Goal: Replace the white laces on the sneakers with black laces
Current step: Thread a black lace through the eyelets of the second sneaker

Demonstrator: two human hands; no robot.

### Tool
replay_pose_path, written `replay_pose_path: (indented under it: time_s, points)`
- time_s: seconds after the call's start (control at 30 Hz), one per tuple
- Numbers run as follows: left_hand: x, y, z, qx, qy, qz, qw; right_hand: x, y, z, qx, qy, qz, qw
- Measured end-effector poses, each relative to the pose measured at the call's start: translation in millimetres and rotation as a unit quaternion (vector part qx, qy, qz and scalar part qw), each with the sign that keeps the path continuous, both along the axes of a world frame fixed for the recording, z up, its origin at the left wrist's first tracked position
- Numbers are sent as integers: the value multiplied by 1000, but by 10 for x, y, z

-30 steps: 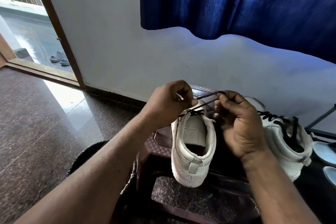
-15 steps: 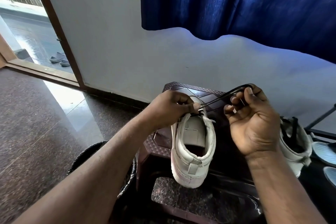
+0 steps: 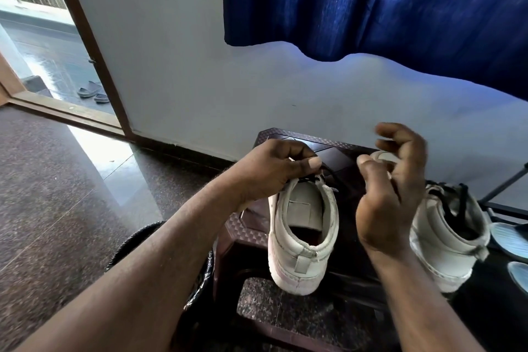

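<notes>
My right hand (image 3: 391,180) had risen away from the black lace (image 3: 311,179), fingers loosely curled and holding nothing I could see. My left hand (image 3: 274,171) pinched that lace at the tongue of the white sneaker (image 3: 303,234), heel overhanging the dark stool (image 3: 245,226). The second sneaker (image 3: 445,237) stood just right.

Sneakers (image 3: 303,226), white, black laces (image 3: 310,179); curtain (image 3: 371,3), deep blue; stool (image 3: 337,156), dark brown, embossed triangle pattern; floor (image 3: 57,194), speckled brown granite; wall (image 3: 177,66), pale grey.
</notes>
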State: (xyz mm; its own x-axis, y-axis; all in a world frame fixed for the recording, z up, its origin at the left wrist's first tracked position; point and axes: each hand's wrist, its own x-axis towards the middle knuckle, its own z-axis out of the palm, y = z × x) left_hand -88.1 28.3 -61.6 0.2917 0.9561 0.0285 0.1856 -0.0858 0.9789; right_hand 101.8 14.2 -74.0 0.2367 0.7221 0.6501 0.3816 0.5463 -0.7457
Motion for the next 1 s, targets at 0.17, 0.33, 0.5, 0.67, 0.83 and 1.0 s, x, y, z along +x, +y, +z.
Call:
replay_pose_path:
  time_s: [0.17,0.33,0.5,0.67,0.83,1.0]
  points:
    - [34,24,-25,32,1,17,999,-68,74,-75,-144,-117,116,976]
    - [-21,25,2,41,46,35,997,-76,108,-67,-265,120,251,923]
    - [-240,69,9,6,83,79,993,136,157,154,-235,445,338,795]
    - [-373,60,-37,-19,134,86,987,261,153,224,-180,492,340,781]
    - [-406,6,18,-42,172,80,981,202,145,221,-163,491,337,786]
    - [-393,-11,14,-76,137,80,984,211,138,206,-175,476,319,801]
